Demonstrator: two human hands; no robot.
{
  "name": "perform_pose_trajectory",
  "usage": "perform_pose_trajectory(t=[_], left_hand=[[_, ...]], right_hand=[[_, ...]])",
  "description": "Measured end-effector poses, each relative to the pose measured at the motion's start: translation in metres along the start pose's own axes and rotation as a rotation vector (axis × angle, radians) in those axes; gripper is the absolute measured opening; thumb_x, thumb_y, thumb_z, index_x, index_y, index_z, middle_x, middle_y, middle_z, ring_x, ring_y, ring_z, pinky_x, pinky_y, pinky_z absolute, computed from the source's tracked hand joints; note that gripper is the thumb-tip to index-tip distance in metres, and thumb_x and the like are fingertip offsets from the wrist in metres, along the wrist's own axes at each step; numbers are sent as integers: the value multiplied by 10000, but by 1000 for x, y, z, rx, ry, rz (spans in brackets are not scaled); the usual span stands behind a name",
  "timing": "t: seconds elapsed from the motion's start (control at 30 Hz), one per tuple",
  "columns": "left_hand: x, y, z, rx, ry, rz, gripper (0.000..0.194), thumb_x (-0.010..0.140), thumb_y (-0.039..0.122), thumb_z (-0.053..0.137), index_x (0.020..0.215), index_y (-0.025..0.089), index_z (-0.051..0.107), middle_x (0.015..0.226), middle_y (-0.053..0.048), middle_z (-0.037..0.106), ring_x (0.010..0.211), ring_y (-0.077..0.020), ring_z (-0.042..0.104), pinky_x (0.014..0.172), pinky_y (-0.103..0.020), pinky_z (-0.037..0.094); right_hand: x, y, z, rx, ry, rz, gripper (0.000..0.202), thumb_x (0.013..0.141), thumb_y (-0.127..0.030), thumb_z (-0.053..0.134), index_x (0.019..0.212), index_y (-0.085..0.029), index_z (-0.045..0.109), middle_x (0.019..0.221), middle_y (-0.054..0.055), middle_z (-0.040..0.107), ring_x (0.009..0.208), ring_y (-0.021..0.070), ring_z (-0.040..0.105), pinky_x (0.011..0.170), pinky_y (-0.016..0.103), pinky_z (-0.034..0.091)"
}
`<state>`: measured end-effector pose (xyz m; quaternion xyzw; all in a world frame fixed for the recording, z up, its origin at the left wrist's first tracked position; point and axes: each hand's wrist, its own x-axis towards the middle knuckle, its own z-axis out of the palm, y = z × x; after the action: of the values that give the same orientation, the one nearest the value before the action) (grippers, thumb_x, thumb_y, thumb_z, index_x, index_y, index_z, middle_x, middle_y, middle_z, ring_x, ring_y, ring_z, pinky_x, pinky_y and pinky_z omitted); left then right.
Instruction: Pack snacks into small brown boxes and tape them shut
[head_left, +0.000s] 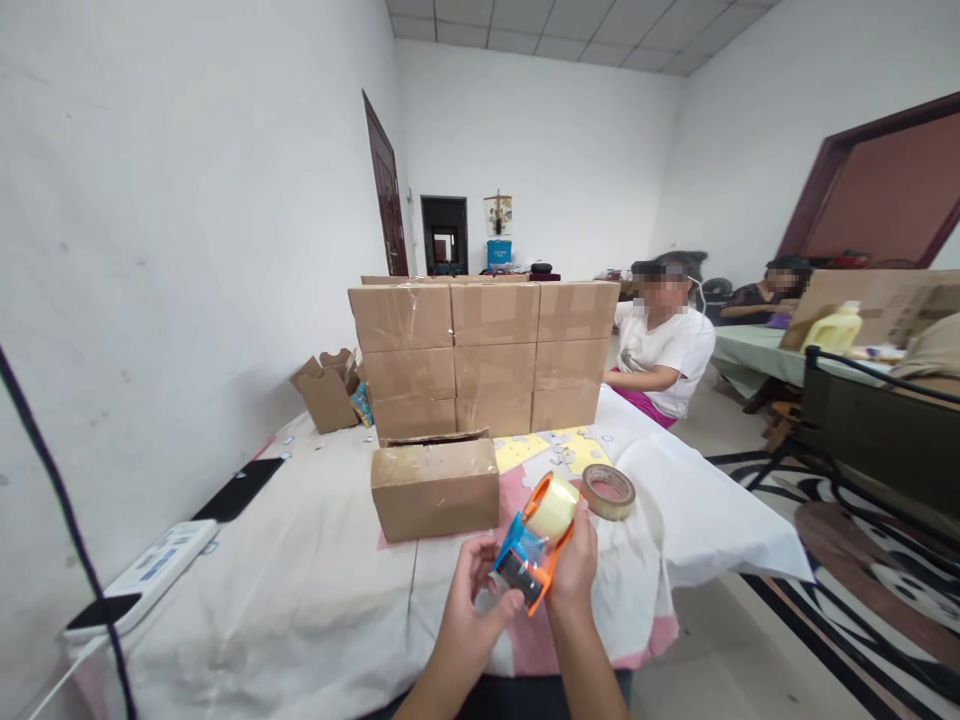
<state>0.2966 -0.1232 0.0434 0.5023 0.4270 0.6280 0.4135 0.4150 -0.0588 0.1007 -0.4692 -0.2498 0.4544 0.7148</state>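
An orange and blue tape dispenser [541,555] with a wide roll of yellowish clear tape [553,506] is held above the near part of the table. My right hand [577,565] is closed around its orange right side. At its lower front end, my left hand [474,595] curls its fingers and thumb on the blue and black part; whether a strip of tape is pinched there I cannot make out. Just beyond stands a brown cardboard box [436,490], its back upper edge slightly raised. A second roll of tape [608,492] lies flat to the right of the dispenser.
A wall of stacked cardboard boxes [491,360] rises behind the single box. An opened carton [328,392] stands at the back left. Along the left edge lie a white power strip [161,563] and a black phone [240,488]. A person in a white shirt [667,350] sits beyond the table.
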Motion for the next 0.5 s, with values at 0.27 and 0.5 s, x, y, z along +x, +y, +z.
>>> perform_pose_trajectory(t=[0.27,0.5], left_hand=[[5,0,-4,-62,-17,-25,656,690,509,827,1193,219,522,1110,-103,667,1000,-249,646,772,-308,457],[1,-1,-6,-115,-27,-44,643,689,529,827,1169,206,548,1180,-125,654,1018,-252,635,815,-321,467]], right_hand=[[10,22,0,-23,9,30,437,819,-624,572,821,-188,590,740,-22,617,678,163,568,618,282,465],[-2,17,6,-48,53,-71,497,838,-654,513,891,-170,610,864,29,642,820,191,596,701,302,481]])
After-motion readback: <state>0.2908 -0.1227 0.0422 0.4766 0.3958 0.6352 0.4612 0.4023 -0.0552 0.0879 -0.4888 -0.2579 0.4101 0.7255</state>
